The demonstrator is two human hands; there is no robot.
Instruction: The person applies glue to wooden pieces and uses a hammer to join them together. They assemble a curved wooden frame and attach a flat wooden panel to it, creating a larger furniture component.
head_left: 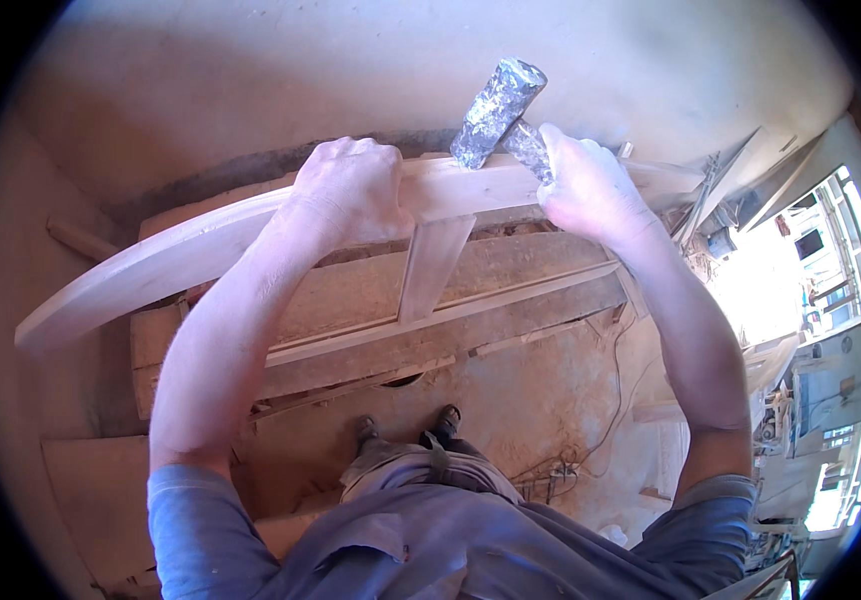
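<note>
My right hand [590,187] is closed round the short handle of a heavy club hammer [498,108]. The hammer's grey, blotchy metal head tilts over a long pale wooden board [475,188]; its lower face is at the board's upper edge, and I cannot tell if they touch. My left hand [352,185] is closed over the same board, left of the hammer, with its fingertips hidden. A short wooden crosspiece [434,268] runs from this board down to a thinner wooden rail [510,296] nearer to me.
Behind the frame is a plain wall [280,90]. Thick planks [350,290] lie beneath it. A cable [618,390] trails over the dusty floor [530,400] at the right, near my feet. Several boards [750,180] lean at the far right, beside bright windows [840,240].
</note>
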